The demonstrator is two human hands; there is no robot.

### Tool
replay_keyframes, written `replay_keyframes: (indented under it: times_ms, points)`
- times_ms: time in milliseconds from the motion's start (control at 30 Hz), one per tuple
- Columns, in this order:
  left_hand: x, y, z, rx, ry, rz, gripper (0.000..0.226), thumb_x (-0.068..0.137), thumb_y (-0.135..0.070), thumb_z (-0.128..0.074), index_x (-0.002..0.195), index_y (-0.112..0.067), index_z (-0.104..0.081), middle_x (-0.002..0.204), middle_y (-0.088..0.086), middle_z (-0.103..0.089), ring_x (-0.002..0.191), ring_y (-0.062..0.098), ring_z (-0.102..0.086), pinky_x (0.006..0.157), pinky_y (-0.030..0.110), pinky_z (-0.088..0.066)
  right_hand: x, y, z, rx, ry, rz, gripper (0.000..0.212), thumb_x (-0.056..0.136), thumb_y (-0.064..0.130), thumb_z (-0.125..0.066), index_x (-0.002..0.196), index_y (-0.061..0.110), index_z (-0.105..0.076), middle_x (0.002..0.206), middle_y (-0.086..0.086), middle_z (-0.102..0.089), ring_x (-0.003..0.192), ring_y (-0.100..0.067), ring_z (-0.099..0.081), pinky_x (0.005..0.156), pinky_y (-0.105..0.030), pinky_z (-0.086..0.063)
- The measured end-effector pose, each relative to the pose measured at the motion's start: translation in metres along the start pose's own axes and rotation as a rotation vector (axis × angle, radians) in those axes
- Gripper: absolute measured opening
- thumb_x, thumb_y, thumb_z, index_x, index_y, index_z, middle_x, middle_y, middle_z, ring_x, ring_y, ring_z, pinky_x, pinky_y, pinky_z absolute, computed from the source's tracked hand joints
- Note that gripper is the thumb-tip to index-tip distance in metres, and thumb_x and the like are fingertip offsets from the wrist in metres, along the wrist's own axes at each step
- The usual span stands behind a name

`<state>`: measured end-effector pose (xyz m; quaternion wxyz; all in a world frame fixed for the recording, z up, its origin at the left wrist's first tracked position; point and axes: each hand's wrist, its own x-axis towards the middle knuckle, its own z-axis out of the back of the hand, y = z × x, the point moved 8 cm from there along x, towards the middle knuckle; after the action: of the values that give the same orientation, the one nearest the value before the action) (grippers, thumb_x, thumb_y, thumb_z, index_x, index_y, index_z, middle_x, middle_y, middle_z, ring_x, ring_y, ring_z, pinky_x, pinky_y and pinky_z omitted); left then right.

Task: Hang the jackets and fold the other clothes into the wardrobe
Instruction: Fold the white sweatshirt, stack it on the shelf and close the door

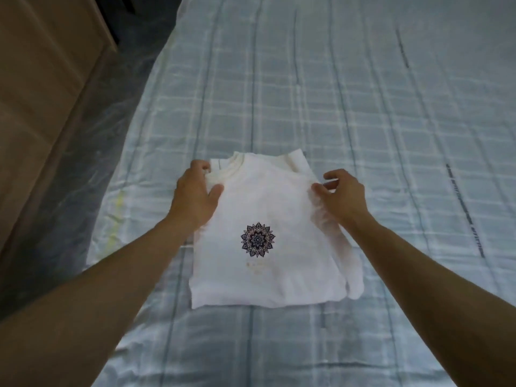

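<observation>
Where the checked sheet (349, 113) covers the bed, we see a white shirt (268, 208) lying flat, its sides folded in so it forms a tall rectangle with the collar at the far end. A dark round mandala print (257, 239) sits on the front, nearer the lower half, with a faint pale mark just below it. A folded sleeve bulges out along the shirt's right edge near the bottom corner.

Our left hand (195, 194) is closed on the shirt's upper left corner beside the collar, thumb on top of the cloth and fingers curled over the edge. Our right hand (342, 192) is at the upper right edge, fingers bent and spread loosely; the thumb tip touches the fabric, but we cannot tell whether the fingers actually pinch any of it. Both bare forearms reach in from the bottom corners, well apart, with the shirt between them.

To the left of the bed runs a dark floor (92, 113), and beyond it a brown wooden panel (36, 88). A few dark streaks mark the sheet on the right side.
</observation>
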<state>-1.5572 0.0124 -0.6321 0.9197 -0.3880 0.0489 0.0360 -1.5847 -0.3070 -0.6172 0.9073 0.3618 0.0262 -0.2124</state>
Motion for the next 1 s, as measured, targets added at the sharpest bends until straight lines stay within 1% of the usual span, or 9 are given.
replay_keyframes:
  times_ms: [100, 267, 367, 467, 567, 667, 767, 867, 1000]
  points:
    - [-0.012, 0.008, -0.006, -0.030, -0.035, 0.016, 0.048, 0.086, -0.019, -0.073, 0.127, -0.008, -0.049, 0.115, 0.014, -0.064, 0.104, 0.031, -0.060, 0.087, 0.033, -0.043, -0.011, -0.005, -0.008, -0.104, 0.024, -0.015, 0.034, 0.089, 0.034, -0.067, 0.116, 0.014, -0.060, 0.097, -0.006, -0.070, 0.087, -0.027, -0.066, 0.080, -0.038, -0.054]
    - [-0.019, 0.004, 0.008, -0.081, -0.140, -0.061, 0.026, 0.086, -0.013, -0.073, 0.110, -0.009, -0.062, 0.096, 0.005, -0.069, 0.085, 0.025, -0.063, 0.072, 0.023, -0.040, -0.022, -0.007, -0.012, -0.199, 0.032, 0.044, 0.023, 0.093, 0.032, -0.059, 0.081, 0.012, -0.053, 0.068, -0.001, -0.057, 0.064, -0.024, -0.054, 0.057, -0.034, -0.039]
    - [-0.011, -0.010, 0.022, -0.137, -0.199, -0.150, 0.023, 0.087, -0.011, -0.073, 0.108, -0.009, -0.064, 0.092, 0.001, -0.068, 0.078, 0.014, -0.059, 0.070, 0.013, -0.041, -0.013, 0.005, 0.010, -0.166, -0.081, 0.143, 0.022, 0.095, 0.030, -0.061, 0.086, 0.011, -0.055, 0.070, 0.000, -0.057, 0.065, -0.021, -0.051, 0.060, -0.034, -0.033]
    - [0.009, -0.005, 0.020, -0.168, -0.198, -0.044, 0.028, 0.087, -0.014, -0.073, 0.112, -0.010, -0.061, 0.086, -0.003, -0.064, 0.070, 0.009, -0.058, 0.065, 0.008, -0.040, 0.001, 0.005, 0.007, -0.188, -0.046, 0.147, 0.020, 0.094, 0.032, -0.061, 0.092, 0.012, -0.057, 0.077, -0.003, -0.062, 0.071, -0.023, -0.057, 0.062, -0.033, -0.037]
    - [0.012, 0.004, 0.012, -0.041, -0.174, 0.040, 0.042, 0.086, -0.017, -0.072, 0.124, -0.009, -0.054, 0.108, 0.007, -0.061, 0.097, 0.026, -0.059, 0.084, 0.024, -0.042, 0.003, 0.004, -0.011, -0.265, 0.072, 0.094, 0.032, 0.091, 0.025, -0.063, 0.120, 0.014, -0.056, 0.117, -0.010, -0.058, 0.101, -0.030, -0.058, 0.084, -0.036, -0.045]
    - [-0.011, -0.033, 0.012, 0.257, -0.273, -0.285, 0.045, 0.086, -0.020, -0.064, 0.129, -0.007, -0.055, 0.131, 0.014, -0.055, 0.120, 0.035, -0.048, 0.100, 0.044, -0.038, -0.021, 0.041, -0.008, -0.308, -0.068, 0.370, 0.049, 0.090, 0.026, -0.056, 0.135, 0.007, -0.050, 0.139, -0.018, -0.047, 0.127, -0.036, -0.046, 0.106, -0.041, -0.039]
    - [-0.028, -0.058, -0.033, 0.413, -0.059, -0.530, 0.056, 0.093, -0.034, -0.054, 0.142, -0.009, -0.049, 0.153, 0.011, -0.043, 0.144, 0.030, -0.035, 0.116, 0.049, -0.029, -0.054, 0.052, -0.047, -0.450, 0.086, 0.588, 0.067, 0.098, 0.050, -0.036, 0.150, 0.008, -0.036, 0.158, -0.018, -0.030, 0.149, -0.034, -0.023, 0.120, -0.047, -0.022]
    - [-0.025, -0.044, -0.075, 0.588, 0.117, -0.551, 0.065, 0.099, -0.047, -0.038, 0.155, -0.016, -0.031, 0.166, 0.006, -0.018, 0.154, 0.024, -0.011, 0.122, 0.053, -0.017, -0.059, 0.020, -0.079, -0.566, 0.236, 0.606, 0.074, 0.100, 0.059, -0.023, 0.158, 0.013, -0.016, 0.166, -0.007, -0.004, 0.154, -0.023, 0.004, 0.124, -0.050, -0.011]
    - [-0.014, -0.028, -0.086, 0.632, 0.170, -0.572, 0.067, 0.101, -0.052, -0.032, 0.159, -0.021, -0.019, 0.168, 0.005, -0.007, 0.155, 0.023, -0.001, 0.123, 0.053, -0.011, -0.046, 0.001, -0.082, -0.558, 0.244, 0.652, 0.076, 0.100, 0.056, -0.032, 0.158, 0.012, -0.012, 0.167, -0.006, -0.002, 0.154, -0.023, 0.004, 0.123, -0.051, -0.011]
